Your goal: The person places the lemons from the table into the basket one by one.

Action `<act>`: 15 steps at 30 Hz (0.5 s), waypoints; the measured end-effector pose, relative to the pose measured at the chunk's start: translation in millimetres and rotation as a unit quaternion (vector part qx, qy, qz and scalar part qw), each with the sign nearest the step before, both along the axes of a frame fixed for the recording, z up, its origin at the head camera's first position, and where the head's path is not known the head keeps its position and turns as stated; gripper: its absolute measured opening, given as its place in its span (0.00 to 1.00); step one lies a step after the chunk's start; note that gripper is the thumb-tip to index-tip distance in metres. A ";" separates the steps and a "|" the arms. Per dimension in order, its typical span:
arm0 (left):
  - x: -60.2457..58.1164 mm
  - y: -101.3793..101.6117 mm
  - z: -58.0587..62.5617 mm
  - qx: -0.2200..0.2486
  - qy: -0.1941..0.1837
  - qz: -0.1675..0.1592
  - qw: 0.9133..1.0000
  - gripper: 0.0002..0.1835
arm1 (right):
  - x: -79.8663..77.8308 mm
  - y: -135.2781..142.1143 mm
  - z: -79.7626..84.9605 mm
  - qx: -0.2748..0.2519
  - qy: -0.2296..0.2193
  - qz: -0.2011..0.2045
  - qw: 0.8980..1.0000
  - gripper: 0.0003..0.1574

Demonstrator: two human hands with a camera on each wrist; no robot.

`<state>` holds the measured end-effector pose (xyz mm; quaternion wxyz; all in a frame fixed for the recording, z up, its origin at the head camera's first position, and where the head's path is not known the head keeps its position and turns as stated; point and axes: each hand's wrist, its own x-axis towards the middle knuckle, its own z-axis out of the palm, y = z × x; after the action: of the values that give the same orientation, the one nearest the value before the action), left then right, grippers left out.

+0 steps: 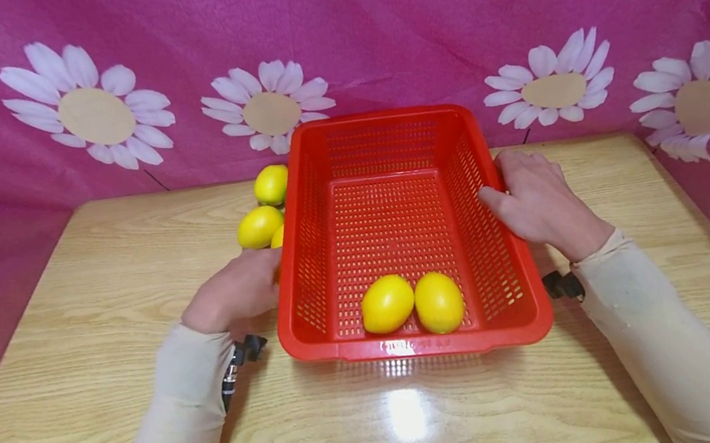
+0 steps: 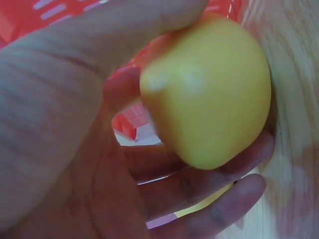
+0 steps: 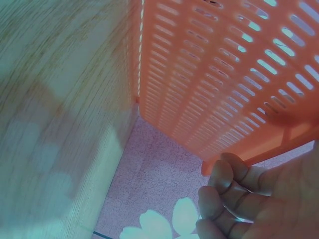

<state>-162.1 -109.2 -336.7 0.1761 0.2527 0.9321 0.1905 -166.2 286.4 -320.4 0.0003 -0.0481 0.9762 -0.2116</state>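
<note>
A red plastic basket (image 1: 405, 348) with slotted sides stands in the middle of the wooden table. Inside it, near the front wall, lie two lemons, one on the left (image 1: 387, 304) and one on the right (image 1: 439, 303). Low beside the basket's left wall, my left hand (image 1: 236, 289) holds a yellow lemon (image 2: 212, 94), thumb on one side and fingers curled under the other; the basket rim hides its fingertips in the head view. My right hand (image 1: 541, 201) grips the basket's right rim, thumb over the inside edge and fingers outside.
More lemons lie on the table left of the basket: one at the back (image 1: 271, 185), one in front of it (image 1: 260, 227), and others partly hidden by the rim. A pink cloth (image 1: 370, 32) with white flowers hangs behind the wooden table (image 1: 95, 345).
</note>
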 end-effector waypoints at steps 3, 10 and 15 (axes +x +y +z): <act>0.2 1.9 -1.2 -0.001 0.008 -0.001 1.000 0.07 | -0.2 0.2 -0.1 -0.001 -0.001 0.001 1.000 0.25; 1.2 4.8 -1.8 0.000 0.009 -0.002 1.000 0.02 | -0.4 0.7 -1.3 -0.002 0.006 0.001 1.000 0.25; 1.9 5.7 -1.1 -0.003 0.001 0.006 1.000 0.02 | -0.3 0.9 -1.1 -0.003 0.004 0.002 1.000 0.25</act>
<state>-160.1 -103.4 -337.8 0.1744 0.2464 0.9346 0.1883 -166.5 287.2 -321.5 -0.0035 -0.0507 0.9755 -0.2139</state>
